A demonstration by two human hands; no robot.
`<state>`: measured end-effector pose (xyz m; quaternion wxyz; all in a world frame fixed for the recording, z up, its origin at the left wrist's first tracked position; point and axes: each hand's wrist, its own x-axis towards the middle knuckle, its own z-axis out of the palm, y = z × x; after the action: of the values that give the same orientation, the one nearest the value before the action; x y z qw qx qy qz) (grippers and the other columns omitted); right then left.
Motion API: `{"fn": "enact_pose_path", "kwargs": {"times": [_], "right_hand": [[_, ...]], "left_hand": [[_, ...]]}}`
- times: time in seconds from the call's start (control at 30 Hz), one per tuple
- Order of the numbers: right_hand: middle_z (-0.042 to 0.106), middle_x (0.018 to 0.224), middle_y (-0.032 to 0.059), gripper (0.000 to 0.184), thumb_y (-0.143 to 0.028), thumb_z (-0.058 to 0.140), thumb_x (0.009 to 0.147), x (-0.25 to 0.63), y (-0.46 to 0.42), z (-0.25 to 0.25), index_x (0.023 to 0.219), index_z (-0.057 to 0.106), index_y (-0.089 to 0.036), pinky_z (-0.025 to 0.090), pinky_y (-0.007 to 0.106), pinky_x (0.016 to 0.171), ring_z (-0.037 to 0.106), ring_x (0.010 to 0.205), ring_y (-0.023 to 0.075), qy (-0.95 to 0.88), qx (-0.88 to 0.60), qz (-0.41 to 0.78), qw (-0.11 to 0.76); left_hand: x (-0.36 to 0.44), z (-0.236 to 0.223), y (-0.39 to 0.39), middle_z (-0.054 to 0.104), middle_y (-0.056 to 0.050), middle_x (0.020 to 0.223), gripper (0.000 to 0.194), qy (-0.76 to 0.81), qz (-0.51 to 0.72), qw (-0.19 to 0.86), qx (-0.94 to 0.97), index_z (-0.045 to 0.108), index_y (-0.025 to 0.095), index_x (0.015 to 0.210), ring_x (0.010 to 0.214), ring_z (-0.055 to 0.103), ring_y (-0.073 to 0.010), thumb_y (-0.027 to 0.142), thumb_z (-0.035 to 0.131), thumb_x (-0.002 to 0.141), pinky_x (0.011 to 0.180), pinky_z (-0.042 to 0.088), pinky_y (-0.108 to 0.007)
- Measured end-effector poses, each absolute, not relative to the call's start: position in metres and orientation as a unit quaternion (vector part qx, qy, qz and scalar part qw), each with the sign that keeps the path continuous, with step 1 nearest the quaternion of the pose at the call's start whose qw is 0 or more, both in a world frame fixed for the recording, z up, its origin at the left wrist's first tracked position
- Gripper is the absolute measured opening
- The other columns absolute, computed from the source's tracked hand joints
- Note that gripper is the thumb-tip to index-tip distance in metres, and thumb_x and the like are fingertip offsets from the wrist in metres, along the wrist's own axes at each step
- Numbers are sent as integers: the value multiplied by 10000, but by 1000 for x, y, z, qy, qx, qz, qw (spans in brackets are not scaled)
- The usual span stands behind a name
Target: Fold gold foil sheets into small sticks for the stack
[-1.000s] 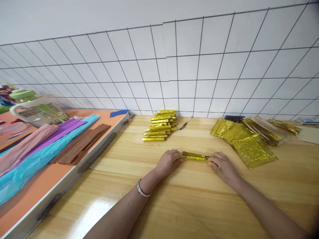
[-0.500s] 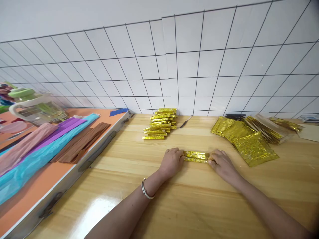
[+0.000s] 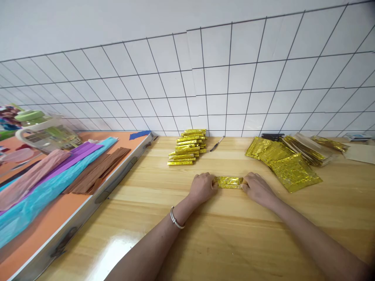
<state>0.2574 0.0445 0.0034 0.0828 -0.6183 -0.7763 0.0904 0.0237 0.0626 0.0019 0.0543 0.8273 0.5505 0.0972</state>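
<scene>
A shiny gold foil paper strip (image 3: 228, 182), with creases running along its length, lies on the wooden table (image 3: 222, 234) between my two hands. My left hand (image 3: 204, 186) grips its left end, fingers curled in. At the opposite end, my right hand (image 3: 256, 188) pinches the foil with thumb and fingers. Both fingertips are partly hidden by the knuckles. Behind my left hand lies a pile of folded gold foil strips (image 3: 189, 147). Flat gold foil sheets (image 3: 293, 168) overlap to the right of my right hand.
A pen (image 3: 217, 144) lies near the tiled wall (image 3: 216, 82). On the left, an orange-surfaced board (image 3: 70, 210) with a raised edge carries brown crepe paper (image 3: 96, 171), blue crepe paper (image 3: 43, 195) and a clear jug (image 3: 51, 132). A black object (image 3: 273, 136) sits behind the foil sheets.
The gold strip between my hands looks narrower, folded over further. Both hands keep hold of its ends, and my right hand has shifted slightly left. The camera view has tilted a little.
</scene>
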Motion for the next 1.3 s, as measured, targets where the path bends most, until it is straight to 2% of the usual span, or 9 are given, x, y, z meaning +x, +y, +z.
{"fn": "enact_pose_path", "kwargs": {"times": [0.33,0.47,0.57,0.7,0.9,1.0,1.17,1.3], "right_hand": [[588,810,74,216,-350,510,772,260,53,6,650,568,-181,317,257,609,531,744,177,-764,-634,103,57],[571,818,57,252,-401,518,779,266,52,5,658,539,-182,337,241,632,523,750,163,-764,-633,110,66],[565,836,53,236,-396,530,777,269,52,4,684,545,-180,349,237,654,519,775,163,-763,-631,116,74],[563,834,45,208,-377,551,766,271,54,1,703,560,-179,359,236,664,516,772,160,-763,-628,126,87],[557,801,30,171,-346,567,753,273,55,-8,699,562,-184,375,249,670,511,758,165,-760,-628,124,115],[552,796,32,146,-321,554,764,270,49,-10,706,554,-187,385,266,689,509,770,176,-755,-633,106,132],[567,899,77,122,-275,497,821,260,28,-4,846,562,-175,396,336,799,501,899,221,-745,-644,47,170],[570,1100,124,246,-242,416,879,240,7,-9,1045,576,-155,371,402,930,485,1052,245,-798,-574,-18,185]], "left_hand": [[24,-3,62,569,-23,768,103,565,129,59,813,527,186,727,756,530,-169,254,493,796,679,352,-279],[23,-2,57,558,-36,914,89,538,159,57,826,544,201,896,866,521,-172,219,492,827,733,372,-280],[25,1,52,553,-41,992,183,437,163,47,883,552,235,1010,944,492,-175,170,449,873,793,379,-292],[28,5,48,565,-45,1033,234,333,132,41,933,539,252,1106,981,470,-182,214,401,920,851,385,-312],[37,10,30,559,-88,1017,257,335,74,28,939,524,161,1100,951,490,-201,135,389,883,860,396,-314],[44,16,17,546,-108,1003,341,365,73,20,928,467,144,1182,942,486,-234,179,424,845,850,394,-356],[53,25,9,534,-110,959,285,390,74,17,918,526,156,1056,927,465,-250,325,376,884,806,397,-383],[54,25,8,530,-112,973,307,392,79,17,917,532,159,1059,943,455,-254,361,392,876,801,402,-381]]}}
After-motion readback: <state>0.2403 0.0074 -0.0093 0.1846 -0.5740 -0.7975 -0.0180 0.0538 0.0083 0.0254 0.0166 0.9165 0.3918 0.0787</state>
